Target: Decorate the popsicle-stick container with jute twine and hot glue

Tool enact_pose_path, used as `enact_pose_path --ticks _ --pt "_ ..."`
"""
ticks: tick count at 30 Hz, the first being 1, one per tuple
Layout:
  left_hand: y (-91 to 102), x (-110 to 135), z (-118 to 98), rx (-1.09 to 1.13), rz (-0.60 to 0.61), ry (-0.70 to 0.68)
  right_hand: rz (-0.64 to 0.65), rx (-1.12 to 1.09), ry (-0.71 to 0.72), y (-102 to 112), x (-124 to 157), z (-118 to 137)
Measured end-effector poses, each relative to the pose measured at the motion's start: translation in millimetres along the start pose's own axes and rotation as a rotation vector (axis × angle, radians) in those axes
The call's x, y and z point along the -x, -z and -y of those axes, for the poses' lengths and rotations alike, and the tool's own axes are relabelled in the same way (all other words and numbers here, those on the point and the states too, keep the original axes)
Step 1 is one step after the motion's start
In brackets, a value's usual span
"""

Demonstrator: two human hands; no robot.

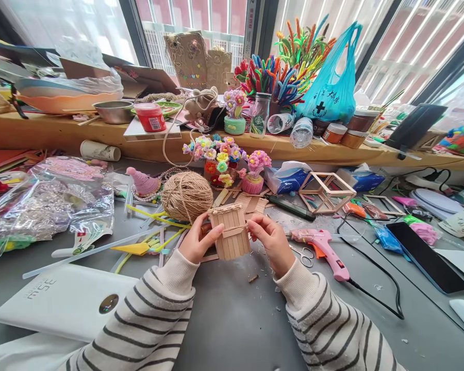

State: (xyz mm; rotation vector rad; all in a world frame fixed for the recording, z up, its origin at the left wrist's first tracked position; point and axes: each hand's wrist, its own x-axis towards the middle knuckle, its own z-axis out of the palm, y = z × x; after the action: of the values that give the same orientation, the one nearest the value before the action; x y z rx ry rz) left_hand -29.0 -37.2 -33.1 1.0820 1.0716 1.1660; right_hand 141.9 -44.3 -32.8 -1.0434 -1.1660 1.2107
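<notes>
A small pot made of wooden craft sticks (pixel 230 232), with twine round its rim, stands upright above the grey table. My left hand (pixel 196 241) grips its left side, thumb and fingers pressed on the sticks. My right hand (pixel 271 240) pinches its right side near a thin horizontal stick across the front. Both wrists wear striped cream sleeves. A ball of jute twine (pixel 186 196) lies just behind the pot, and a strand runs up from it toward the shelf.
A pink glue gun (pixel 325 246) and small scissors (pixel 303 255) lie right of my hands; a black phone (pixel 425 255) is farther right. A white box (pixel 62 301) sits front left, plastic bags (pixel 50 203) left. Pipe-cleaner flower pots (pixel 226 162) and a stick cube frame (pixel 325 191) stand behind.
</notes>
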Motion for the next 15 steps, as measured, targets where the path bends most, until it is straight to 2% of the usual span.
enact_pose_path --ticks 7,15 --pt "-0.1 -0.2 1.1 -0.013 -0.017 -0.013 0.017 0.03 0.01 0.0 -0.2 0.9" --pt "0.1 -0.1 2.7 -0.056 0.006 -0.041 -0.01 0.144 0.089 -2.8 0.5 2.5"
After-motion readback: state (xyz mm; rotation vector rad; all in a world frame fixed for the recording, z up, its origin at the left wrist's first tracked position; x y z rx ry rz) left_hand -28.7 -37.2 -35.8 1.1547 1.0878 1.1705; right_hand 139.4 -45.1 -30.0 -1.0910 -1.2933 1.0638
